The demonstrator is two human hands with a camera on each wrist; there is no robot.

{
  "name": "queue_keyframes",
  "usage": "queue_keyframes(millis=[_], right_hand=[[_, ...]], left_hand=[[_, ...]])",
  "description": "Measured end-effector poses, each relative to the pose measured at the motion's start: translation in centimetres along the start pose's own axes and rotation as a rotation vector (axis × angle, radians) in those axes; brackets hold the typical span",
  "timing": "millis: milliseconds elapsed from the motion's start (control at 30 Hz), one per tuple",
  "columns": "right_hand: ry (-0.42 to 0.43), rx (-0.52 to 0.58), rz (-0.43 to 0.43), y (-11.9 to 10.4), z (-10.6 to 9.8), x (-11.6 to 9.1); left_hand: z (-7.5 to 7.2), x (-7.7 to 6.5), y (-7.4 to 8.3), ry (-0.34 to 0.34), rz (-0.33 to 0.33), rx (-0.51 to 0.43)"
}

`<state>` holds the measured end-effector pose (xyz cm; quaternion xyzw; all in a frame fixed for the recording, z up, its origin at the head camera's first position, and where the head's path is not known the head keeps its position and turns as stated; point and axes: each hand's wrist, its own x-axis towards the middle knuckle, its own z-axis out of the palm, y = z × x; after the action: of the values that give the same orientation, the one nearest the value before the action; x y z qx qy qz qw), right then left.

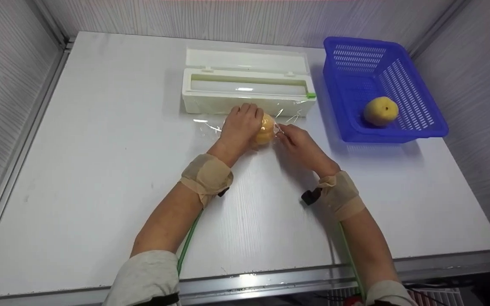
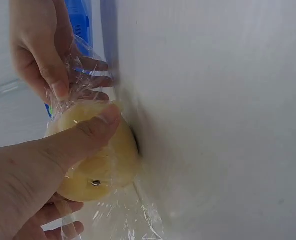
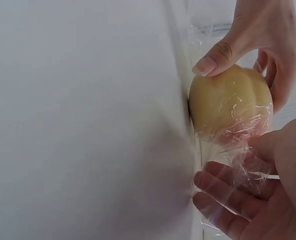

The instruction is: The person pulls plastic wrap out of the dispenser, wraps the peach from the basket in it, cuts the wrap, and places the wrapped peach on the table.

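A round yellow fruit [image 1: 264,129], apple- or pear-like, rests on the table in front of the film dispenser, with clear cling film [image 3: 243,125] around part of it. My left hand [image 1: 241,126] grips it from the left; in the left wrist view the thumb lies across its side and the fingers curl behind. On its right, my right hand [image 1: 301,142] pinches gathered film between thumb and fingers, close against the fruit. Loose film [image 2: 128,215] spreads out on the fruit's other side, past the left hand.
Behind the hands stands a white cling film dispenser [image 1: 245,105], lid [image 1: 247,59] raised, a roll [image 1: 245,87] inside and a green slider [image 1: 311,95] at its right end. A blue basket [image 1: 343,123] to the right holds another yellow fruit [image 1: 381,111].
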<state>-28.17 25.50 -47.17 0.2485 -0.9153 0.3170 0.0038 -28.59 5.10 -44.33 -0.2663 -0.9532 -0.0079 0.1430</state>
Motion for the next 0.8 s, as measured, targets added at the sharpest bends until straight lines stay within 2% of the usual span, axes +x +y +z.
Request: queue_keyframes(millis=[133,300,567,800], right_hand=[[0.032,-0.043,0.021,0.4,-0.2,-0.2],[0.066,-0.047,0.053,0.8,-0.4,-0.5],[0.088,-0.057,0.055,0.8,-0.4,-0.4],[0.124,-0.083,0.039,1.2,-0.1,-0.4]], left_hand=[[0.0,0.7,-0.4,-0.056,-0.014,-0.044],[-0.4,1.4,-0.8,-0.128,0.004,-0.075],[-0.7,1.5,-1.2,-0.079,0.016,-0.119],[-0.9,1.4,-1.2,-0.101,-0.007,-0.127]])
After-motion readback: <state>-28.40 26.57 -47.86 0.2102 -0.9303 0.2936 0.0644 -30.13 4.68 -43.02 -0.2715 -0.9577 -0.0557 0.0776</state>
